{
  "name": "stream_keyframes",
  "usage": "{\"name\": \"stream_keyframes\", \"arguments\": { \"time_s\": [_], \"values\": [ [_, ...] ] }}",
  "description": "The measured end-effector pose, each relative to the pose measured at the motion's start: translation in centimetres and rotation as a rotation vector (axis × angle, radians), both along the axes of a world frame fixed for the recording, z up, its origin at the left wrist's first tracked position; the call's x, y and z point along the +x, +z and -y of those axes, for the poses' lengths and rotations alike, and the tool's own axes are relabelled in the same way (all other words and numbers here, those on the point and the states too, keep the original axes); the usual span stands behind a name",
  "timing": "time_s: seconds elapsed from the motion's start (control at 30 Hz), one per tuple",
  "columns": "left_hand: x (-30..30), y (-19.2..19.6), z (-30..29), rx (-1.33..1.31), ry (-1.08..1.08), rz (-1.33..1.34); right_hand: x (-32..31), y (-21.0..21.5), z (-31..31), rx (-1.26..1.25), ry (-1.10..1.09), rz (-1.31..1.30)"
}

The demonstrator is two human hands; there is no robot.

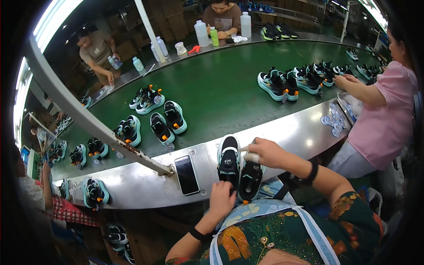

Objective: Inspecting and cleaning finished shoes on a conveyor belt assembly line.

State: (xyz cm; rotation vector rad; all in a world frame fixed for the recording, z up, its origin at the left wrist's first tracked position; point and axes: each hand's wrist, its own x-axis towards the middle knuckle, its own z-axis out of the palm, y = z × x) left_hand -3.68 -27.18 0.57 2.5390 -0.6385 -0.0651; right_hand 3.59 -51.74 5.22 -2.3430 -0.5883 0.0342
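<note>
A pair of black sneakers with white and pale turquoise soles lies in front of me, toes pointing away. My left hand (221,198) grips the heel end of the left sneaker (229,154), its fingers at the shoe opening. Beside it, the right sneaker (251,179) has an orange heel tab. My right hand (270,153) is closed around a small pale object (251,156), held over the toe of the right sneaker. Motion blur and my fingers hide what kind of object it is. Left of the shoes, a dark-screened phone (187,175) lies on the metal ledge (154,194).
A green conveyor belt (212,88) carries several sneaker pairs. A rusty metal post (148,161) rises from the ledge at left. Round tags (335,121) lie at right, near a co-worker in pink (395,119). Bottles (201,33) stand across the belt, before another person.
</note>
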Motion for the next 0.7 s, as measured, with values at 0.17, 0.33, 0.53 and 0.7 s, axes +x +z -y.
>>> {"name": "stream_keyframes", "arguments": {
  "time_s": [0.17,0.33,0.53,0.7],
  "values": [
    [3.5,4.4,-0.5,-0.212,-0.187,-0.709,-4.5,-0.2,1.7,-0.008,0.064,-0.198],
    [8.0,3.7,0.0,-0.526,0.130,-0.192,-5.7,-1.2,0.3,-0.056,-0.035,-0.036],
    [8.8,2.3,1.9,-0.456,-0.175,-0.402,-4.5,-1.6,1.3,-0.036,-0.071,-0.077],
    [8.3,1.9,1.9,-0.289,-0.314,-0.156,-5.0,-1.9,0.8,-0.080,-0.077,-0.109]
  ]
}}
